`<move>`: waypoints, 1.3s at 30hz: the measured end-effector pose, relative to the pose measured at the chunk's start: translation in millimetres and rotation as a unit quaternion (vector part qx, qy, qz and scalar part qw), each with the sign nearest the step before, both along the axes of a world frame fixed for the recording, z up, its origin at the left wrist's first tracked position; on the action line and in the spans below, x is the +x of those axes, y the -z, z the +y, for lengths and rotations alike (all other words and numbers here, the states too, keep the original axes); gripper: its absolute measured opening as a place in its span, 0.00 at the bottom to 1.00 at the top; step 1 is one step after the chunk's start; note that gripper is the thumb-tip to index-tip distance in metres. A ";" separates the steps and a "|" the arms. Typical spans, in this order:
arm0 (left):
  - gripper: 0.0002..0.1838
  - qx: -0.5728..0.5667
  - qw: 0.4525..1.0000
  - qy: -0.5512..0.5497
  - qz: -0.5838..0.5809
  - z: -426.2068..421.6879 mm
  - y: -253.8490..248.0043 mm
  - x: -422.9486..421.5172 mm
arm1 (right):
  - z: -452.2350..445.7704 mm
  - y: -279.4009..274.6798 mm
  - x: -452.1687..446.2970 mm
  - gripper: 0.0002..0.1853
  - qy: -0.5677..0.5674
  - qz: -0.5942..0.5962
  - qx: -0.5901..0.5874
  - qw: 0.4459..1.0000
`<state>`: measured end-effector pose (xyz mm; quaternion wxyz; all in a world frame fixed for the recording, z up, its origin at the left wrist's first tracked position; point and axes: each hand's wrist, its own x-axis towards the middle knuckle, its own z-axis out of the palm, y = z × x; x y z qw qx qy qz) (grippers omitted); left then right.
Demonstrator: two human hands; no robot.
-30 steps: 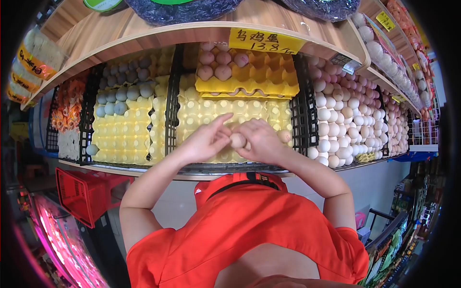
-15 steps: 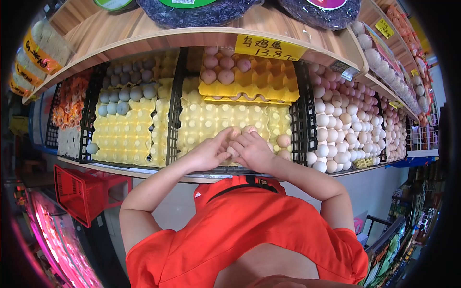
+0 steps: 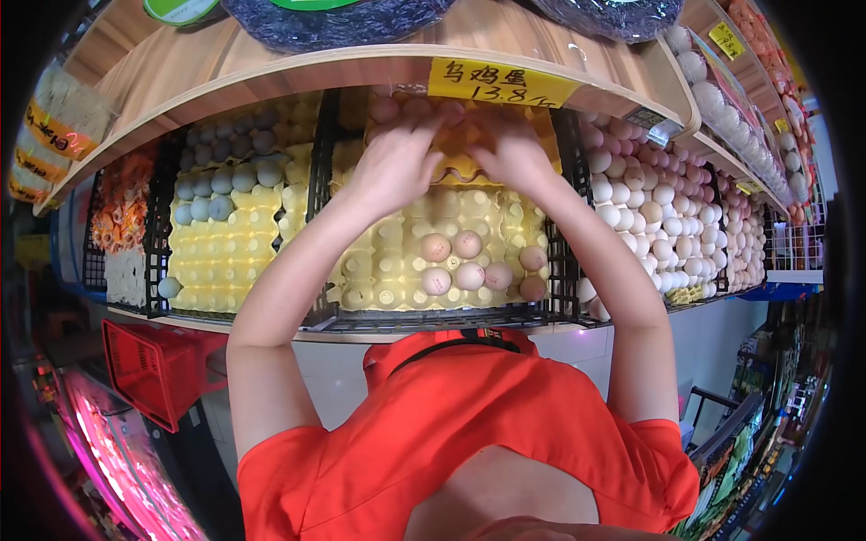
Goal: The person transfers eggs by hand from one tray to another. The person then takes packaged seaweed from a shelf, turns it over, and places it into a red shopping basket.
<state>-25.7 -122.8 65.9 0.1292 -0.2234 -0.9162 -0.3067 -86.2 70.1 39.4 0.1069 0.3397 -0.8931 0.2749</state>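
both hands reach in under the shelf [image 3: 316,68] to the deep-yellow tray [image 3: 462,168]. left hand [image 3: 397,167] lies over its left part, at the pinkish tray eggs [image 3: 385,110]; right hand [image 3: 512,153] lies over its right part. left thumb stands apart from the other fingers, a fairly wide spread; right fingers point away from the body, their gap unclear. whether either hand has an egg between its fingertips, i cannot tell: shadow and overlap hide the contact.

handling, my judgement: a light grip round the widest part of the shell, pads rather than nails, suits best. 1 egg per hand seems a safe load. lifting straight up before any sideways shift should keep the shell off the cup rim. knuckles are better kept low, as the shelf edge and its yellow price sign [image 3: 503,83] are close above. the right forearm crosses the black crate wall [image 3: 563,248], so a raised elbow would spare the white eggs [image 3: 663,225] beyond it.

appearance: 7 loose eggs [image 3: 470,276] show on the pale-yellow tray [image 3: 379,270] nearer the body. 5 form a cluster, 2 behind and 3 in front; 2 more lie at the right, near the crate wall. shells look smooth, pale pink-brown; some bear a faint reddish mark.
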 end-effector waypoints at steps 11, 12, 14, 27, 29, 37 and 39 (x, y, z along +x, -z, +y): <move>0.20 -0.260 0.961 -0.060 -0.077 28.9 34.4 -56.4 | -31.5 10.3 -37.8 0.15 0.043 -0.138 0.058 0.988; 0.21 -0.266 0.957 -0.064 -0.091 29.4 34.1 -57.1 | -32.3 10.2 -39.7 0.16 0.042 -0.140 0.098 0.984; 0.21 -0.261 0.957 -0.067 -0.110 29.9 32.2 -58.9 | -32.7 21.9 -46.3 0.15 0.045 -0.056 0.097 0.993; 0.12 0.037 0.998 0.006 0.059 -5.5 2.7 6.4 | -26.1 -28.2 19.3 0.20 -0.017 -0.045 -0.027 0.998; 0.09 0.065 0.997 0.000 0.039 -17.1 2.0 30.5 | -26.9 -19.0 48.2 0.18 -0.045 -0.026 -0.032 0.998; 0.07 0.037 0.947 0.055 -0.314 -53.0 32.2 95.2 | -48.2 30.6 124.2 0.15 -0.156 -0.117 0.041 0.980; 0.07 0.028 0.946 0.059 -0.318 -54.5 42.8 102.2 | -51.3 39.9 129.2 0.15 -0.168 -0.115 0.057 0.977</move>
